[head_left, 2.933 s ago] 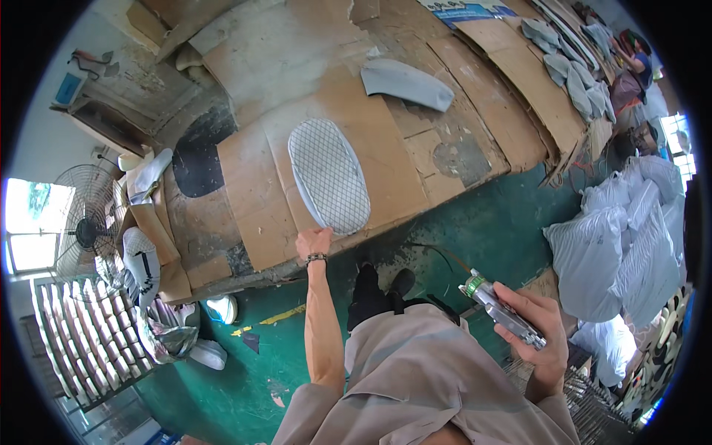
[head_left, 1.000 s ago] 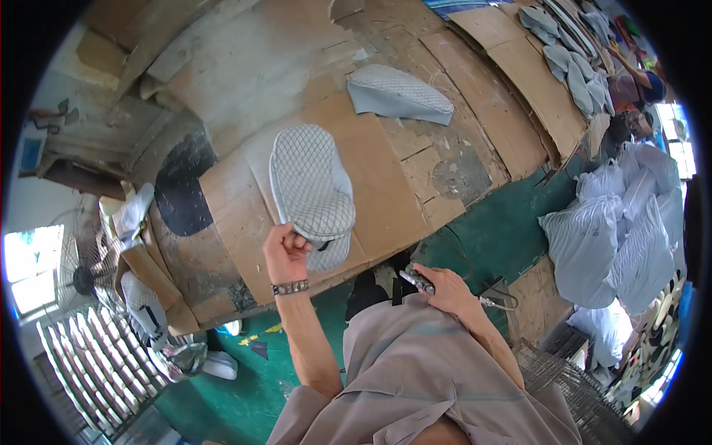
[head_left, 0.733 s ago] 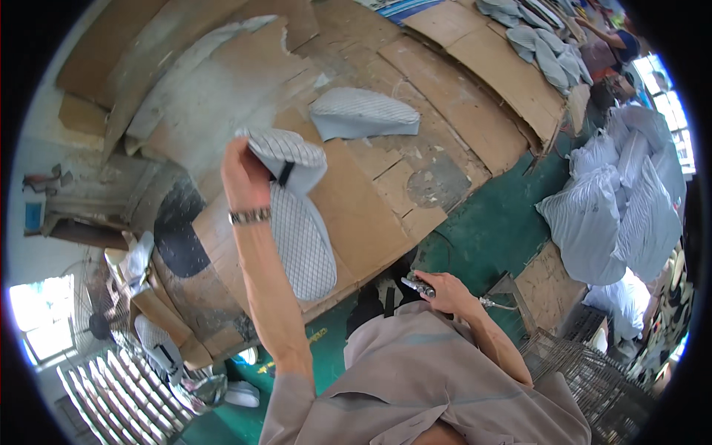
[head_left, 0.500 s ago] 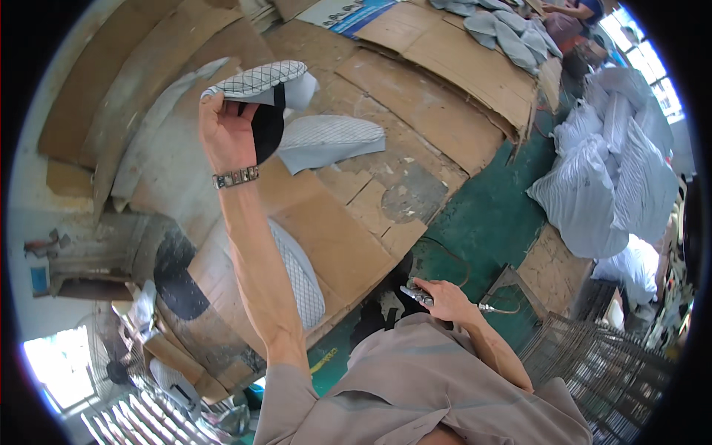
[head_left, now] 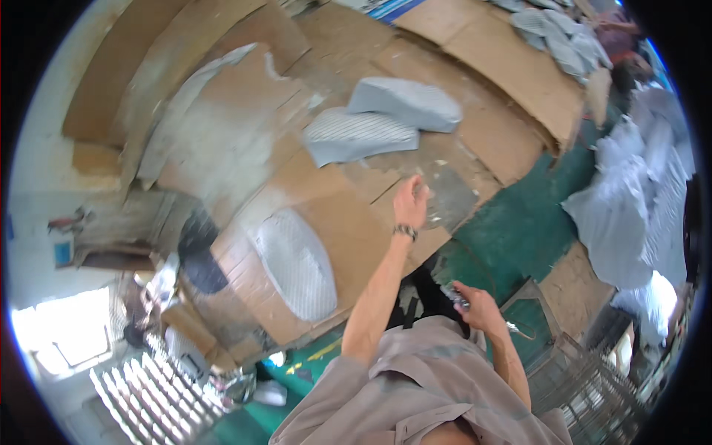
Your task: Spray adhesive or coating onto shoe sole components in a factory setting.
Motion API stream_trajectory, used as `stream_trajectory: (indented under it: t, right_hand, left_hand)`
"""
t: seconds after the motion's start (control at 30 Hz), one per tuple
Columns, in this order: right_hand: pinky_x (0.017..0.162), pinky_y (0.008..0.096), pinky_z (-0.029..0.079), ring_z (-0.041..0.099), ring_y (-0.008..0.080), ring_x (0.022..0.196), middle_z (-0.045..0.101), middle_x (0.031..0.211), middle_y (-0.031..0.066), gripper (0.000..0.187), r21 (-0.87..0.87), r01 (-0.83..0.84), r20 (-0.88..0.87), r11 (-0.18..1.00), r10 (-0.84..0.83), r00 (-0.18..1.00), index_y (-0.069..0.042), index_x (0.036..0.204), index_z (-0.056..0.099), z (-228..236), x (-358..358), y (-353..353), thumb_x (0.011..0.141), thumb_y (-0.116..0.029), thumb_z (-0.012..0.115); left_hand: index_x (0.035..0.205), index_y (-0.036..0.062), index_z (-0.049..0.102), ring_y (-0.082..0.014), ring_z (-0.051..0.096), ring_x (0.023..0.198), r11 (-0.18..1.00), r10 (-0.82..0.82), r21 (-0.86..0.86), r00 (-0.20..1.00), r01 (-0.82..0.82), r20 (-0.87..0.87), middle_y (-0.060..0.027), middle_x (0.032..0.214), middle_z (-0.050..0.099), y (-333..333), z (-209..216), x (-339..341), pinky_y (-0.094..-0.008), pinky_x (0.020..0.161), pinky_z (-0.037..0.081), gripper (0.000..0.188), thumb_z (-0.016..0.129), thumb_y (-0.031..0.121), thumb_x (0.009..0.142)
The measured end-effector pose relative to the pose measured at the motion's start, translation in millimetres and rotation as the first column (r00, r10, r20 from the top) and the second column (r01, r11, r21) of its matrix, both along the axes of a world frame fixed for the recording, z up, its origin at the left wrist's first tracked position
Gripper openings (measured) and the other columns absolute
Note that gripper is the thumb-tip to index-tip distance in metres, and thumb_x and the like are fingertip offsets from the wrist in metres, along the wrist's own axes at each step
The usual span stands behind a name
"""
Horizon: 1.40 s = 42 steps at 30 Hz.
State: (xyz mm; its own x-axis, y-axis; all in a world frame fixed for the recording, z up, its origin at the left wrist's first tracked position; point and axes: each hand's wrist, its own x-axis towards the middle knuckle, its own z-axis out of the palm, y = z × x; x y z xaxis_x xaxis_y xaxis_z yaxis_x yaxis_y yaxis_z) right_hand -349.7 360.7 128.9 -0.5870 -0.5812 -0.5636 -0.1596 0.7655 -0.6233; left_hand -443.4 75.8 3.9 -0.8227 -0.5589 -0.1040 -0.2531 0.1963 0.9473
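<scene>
My left hand (head_left: 411, 202), with a metal-link watch at the wrist, hangs over the cardboard-covered table (head_left: 356, 215). Its fingers look loosely bent, but motion blurs them. Just beyond it, a white quilted padded piece (head_left: 360, 137) lies on the cardboard, with a second quilted padded piece (head_left: 408, 102) touching it behind. A third, rounded quilted piece (head_left: 297, 263) lies nearer on the left. Low beside my body, my right hand (head_left: 480, 308) is closed round a metal spray gun (head_left: 456, 297), mostly hidden by the fingers; a hose fitting shows behind the wrist.
Large white sacks (head_left: 619, 200) stand on the green floor (head_left: 497, 215) at right. A wire rack (head_left: 586, 386) is near my right elbow. Stacked cardboard (head_left: 512, 67) with grey pieces lies at the far right of the table; bent cardboard sheets (head_left: 126, 67) line the left.
My left hand has let go of the quilted piece, which now lies beside the other one at the back, and has come back toward me and right. The view has shifted; the right hand keeps its hold.
</scene>
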Motion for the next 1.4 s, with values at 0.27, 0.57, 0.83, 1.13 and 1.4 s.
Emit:
stream_trajectory:
  t: [0.27, 0.57, 0.83, 1.13, 1.4]
  right_hand:
    - [0.093, 0.0501, 0.055, 0.068, 0.0433, 0.108, 0.073, 0.119, 0.0219, 0.058, -0.084, -0.173, -0.068, 0.981, 0.168, 0.983, -0.006, 0.141, 0.062, -20.0, -44.6, -22.3, 0.084, -0.011, 0.075]
    - [0.093, 0.0477, 0.055, 0.068, 0.0436, 0.110, 0.072, 0.122, 0.0220, 0.064, -0.036, -0.165, -0.124, 0.986, 0.159, 0.979, -0.007, 0.145, 0.059, 35.7, -42.5, -64.0, 0.084, -0.006, 0.077]
    - [0.086, 0.0459, 0.054, 0.068, 0.0427, 0.096, 0.071, 0.110, 0.0193, 0.069, -0.257, -0.058, -0.120, 0.965, 0.027, 0.992, -0.007, 0.149, 0.058, 93.4, 18.2, -96.6, 0.082, -0.002, 0.077]
    - [0.085, 0.0354, 0.054, 0.069, 0.0313, 0.090, 0.072, 0.110, 0.0191, 0.063, -0.309, -0.107, -0.128, 0.945, 0.070, 0.989, 0.000, 0.148, 0.058, 149.2, 90.8, -180.4, 0.088, -0.001, 0.076]
    - [0.085, 0.0354, 0.055, 0.070, 0.0312, 0.090, 0.073, 0.107, 0.0192, 0.062, -0.209, -0.167, -0.177, 0.963, 0.131, 0.976, 0.000, 0.147, 0.059, 141.6, 158.2, -218.0, 0.088, -0.005, 0.078]
  left_hand:
    - [0.156, 0.0065, 0.050, -0.0436, 0.035, 0.154, 0.437, 0.325, -0.893, 0.945, -0.106, 0.047, -0.0189, 0.166, 0.041, -174.1, 62.3, 204.5, -0.0609, 0.125, 0.027, 0.070, 0.071, 0.035, 0.095]
    - [0.164, 0.0128, 0.038, -0.0391, 0.018, 0.162, 0.588, 0.354, -0.800, 0.853, 0.116, 0.384, -0.0085, 0.175, 0.027, -225.2, -3.5, 280.5, -0.0611, 0.130, 0.011, 0.078, 0.065, 0.043, 0.097]
    - [0.166, 0.0079, 0.032, -0.0392, 0.009, 0.164, 0.521, 0.410, -0.845, 0.834, 0.119, 0.370, -0.0128, 0.178, 0.017, -219.7, -24.9, 285.9, -0.0652, 0.128, 0.006, 0.087, 0.064, 0.049, 0.096]
    - [0.163, -0.0002, 0.029, -0.0473, 0.029, 0.156, 0.728, 0.635, -0.518, 0.727, -0.449, 0.262, -0.0297, 0.169, 0.028, -231.5, 14.5, 361.1, -0.0572, 0.124, 0.031, 0.103, 0.077, 0.054, 0.089]
    - [0.165, -0.0045, 0.015, -0.0549, 0.053, 0.128, 0.816, 0.576, -0.343, 0.699, -0.465, 0.424, -0.0385, 0.144, 0.046, -97.5, 3.9, 399.4, -0.0580, 0.102, 0.049, 0.117, 0.079, 0.056, 0.087]
